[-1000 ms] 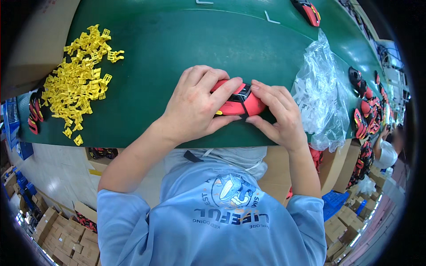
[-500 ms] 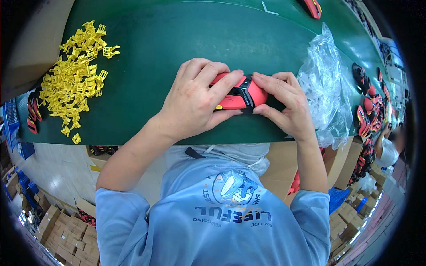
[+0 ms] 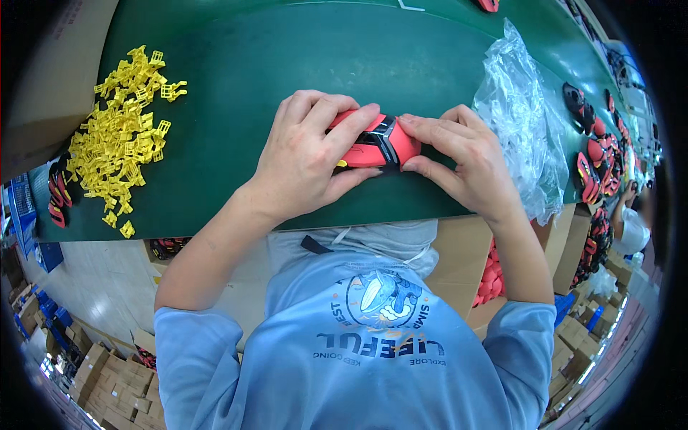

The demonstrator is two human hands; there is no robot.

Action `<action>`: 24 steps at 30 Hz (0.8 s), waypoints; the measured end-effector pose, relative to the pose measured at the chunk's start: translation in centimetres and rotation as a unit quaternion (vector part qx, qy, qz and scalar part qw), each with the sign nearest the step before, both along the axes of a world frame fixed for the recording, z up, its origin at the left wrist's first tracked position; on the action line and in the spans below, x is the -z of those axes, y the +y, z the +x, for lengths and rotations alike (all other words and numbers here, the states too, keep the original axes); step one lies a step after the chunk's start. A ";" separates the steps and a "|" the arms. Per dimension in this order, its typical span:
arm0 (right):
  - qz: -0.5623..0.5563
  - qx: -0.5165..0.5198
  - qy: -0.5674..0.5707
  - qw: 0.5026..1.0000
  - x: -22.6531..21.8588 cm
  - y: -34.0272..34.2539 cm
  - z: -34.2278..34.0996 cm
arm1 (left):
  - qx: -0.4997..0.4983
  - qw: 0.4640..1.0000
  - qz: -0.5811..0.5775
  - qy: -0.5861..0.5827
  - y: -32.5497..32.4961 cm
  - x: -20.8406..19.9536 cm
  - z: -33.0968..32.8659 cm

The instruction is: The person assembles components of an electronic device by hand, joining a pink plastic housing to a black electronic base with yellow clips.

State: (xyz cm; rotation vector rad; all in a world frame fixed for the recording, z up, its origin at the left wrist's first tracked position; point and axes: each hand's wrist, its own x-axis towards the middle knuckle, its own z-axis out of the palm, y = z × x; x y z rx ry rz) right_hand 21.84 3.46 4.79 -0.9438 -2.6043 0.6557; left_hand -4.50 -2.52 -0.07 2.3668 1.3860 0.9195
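At the far left of the green bench point(image 3: 236, 64) lay a loose heap of small yellow clips point(image 3: 125, 147), well apart from the work, and a few red-and-black shells point(image 3: 56, 204) sat at the bench's left edge.

The left hand point(image 3: 304, 154) was closed over the red-and-black part point(image 3: 376, 143), fingers wrapped across its top and thumb beneath. The part rested on the bench close to the near edge, just ahead of the person's chest. A sliver of yellow showed under the left thumb (whether a clip was seated inside could not be told), so the fitting looked to be in progress rather than finished. The right hand point(image 3: 466, 161) was clamped on the part's other end, fingertips pressing its dark middle seam.

Judging by the large heap of clips, much of the batch seemed left to do.

Right of the hands a crumpled clear plastic bag point(image 3: 519, 122) stood just beside the right wrist, narrowing the room on that side. Beyond it, more red-and-black parts point(image 3: 595, 161) lined the bench's right rim. The widest open surface lay behind the hands and between them and the clips; the near edge left little margin.
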 end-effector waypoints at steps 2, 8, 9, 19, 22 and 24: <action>0.011 0.003 -0.018 1.000 -0.6 -0.4 -0.2 | 0.002 1.000 0.002 0.002 0.0 -0.1 0.0; -0.004 -0.034 0.003 0.999 0.1 1.1 0.0 | 0.008 1.000 -0.009 -0.015 0.0 0.2 -0.2; -0.002 -0.034 0.003 0.999 0.2 1.2 -0.2 | 0.008 1.000 -0.006 -0.015 0.1 0.3 -0.1; 0.007 0.004 0.035 0.999 1.0 -0.1 -0.5 | 0.011 1.000 -0.006 -0.016 0.1 0.1 -0.1; -0.023 0.042 0.021 0.999 1.2 -0.6 -0.4 | 0.012 1.000 -0.010 -0.018 -0.1 0.1 -0.2; -0.010 0.023 0.007 1.000 1.0 -0.2 -0.6 | 0.008 1.000 0.008 -0.014 0.2 0.0 -0.4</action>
